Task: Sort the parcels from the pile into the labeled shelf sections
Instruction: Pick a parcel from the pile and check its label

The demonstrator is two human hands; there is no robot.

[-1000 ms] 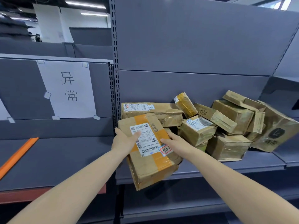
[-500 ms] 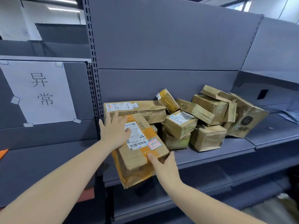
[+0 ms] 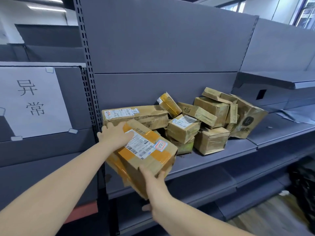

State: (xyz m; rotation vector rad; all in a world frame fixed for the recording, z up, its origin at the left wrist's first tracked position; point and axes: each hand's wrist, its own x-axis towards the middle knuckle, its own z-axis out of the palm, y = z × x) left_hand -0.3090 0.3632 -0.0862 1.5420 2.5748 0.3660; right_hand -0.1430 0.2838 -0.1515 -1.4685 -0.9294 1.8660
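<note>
1. Head view: your two hands lift a taped cardboard parcel [image 3: 141, 154] off the front edge of the grey shelf [image 3: 213, 160], just left of the parcel pile [image 3: 204, 120] and clear of the paper section sign [image 3: 32, 101] on the bay to the left.
2. Your left hand [image 3: 114, 135] lies over the parcel's far upper corner, fingers wrapped across the top edge and gripping it. Your right hand [image 3: 153, 183] cups the near lower corner, fingers curled up one face and thumb beneath.
3. Tilted, with its near end hanging past the shelf lip, the parcel is carried by your hands; whether its far end rests on the shelf is not clear.
4. Expect a stiff but tired carton: creased walls, wrinkled orange tape [image 3: 160, 156]. It looks moderately weighty for two hands, though that is a guess.
5. Glossy tape may be slick; grip bare cardboard at opposite corners, as now, and keep the shipping label [image 3: 139, 144] facing up to read its section.
6. Squeezing mid-panel could buckle the soft walls.
</note>
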